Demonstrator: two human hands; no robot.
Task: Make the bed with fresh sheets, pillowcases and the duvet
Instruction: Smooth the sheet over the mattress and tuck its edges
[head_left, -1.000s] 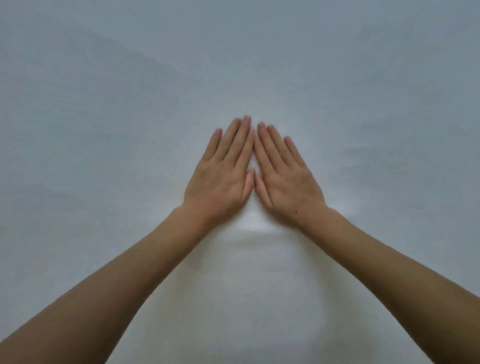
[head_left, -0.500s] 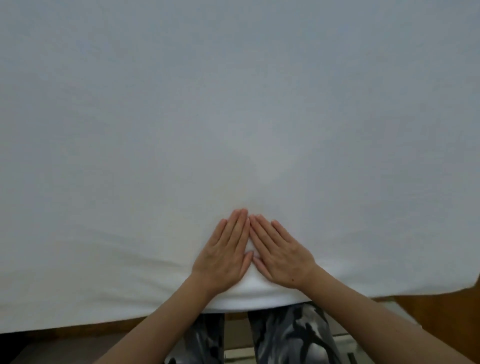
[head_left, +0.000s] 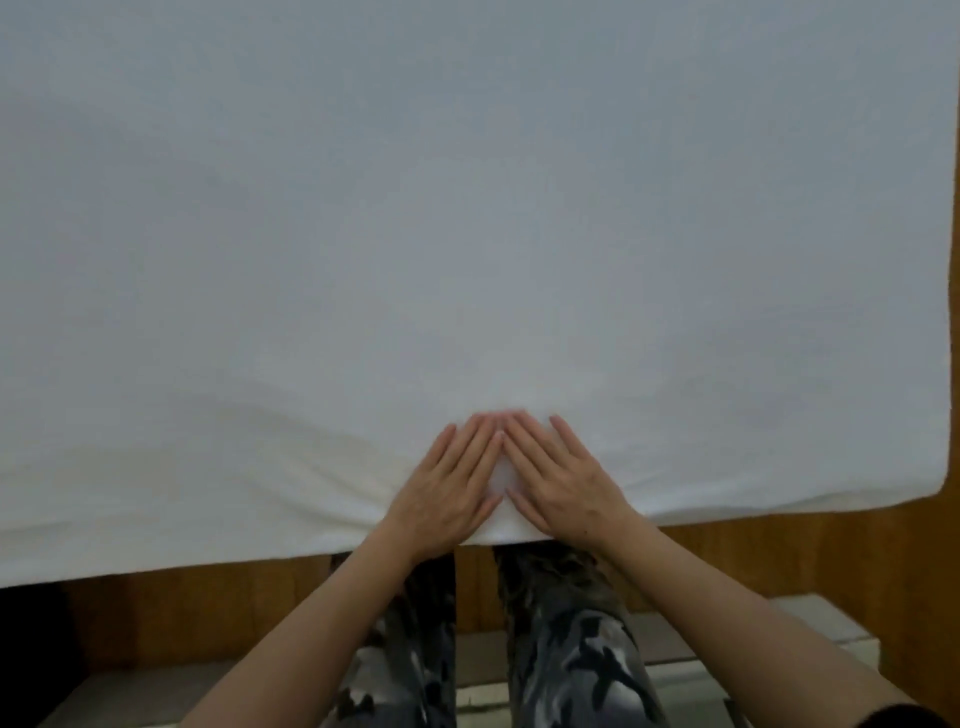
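The sheet (head_left: 467, 234) is plain white, the trousers (head_left: 571, 649) grey-and-black camouflage, the bed frame (head_left: 208, 603) brown wood.

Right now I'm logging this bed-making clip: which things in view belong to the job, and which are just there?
Belongs to the job:
white sheet, spread flat over the bed
left hand, pressed flat near the sheet's near edge
right hand, pressed flat beside it, fingertips meeting

Just there:
wooden bed frame under the sheet's edge
camouflage trousers
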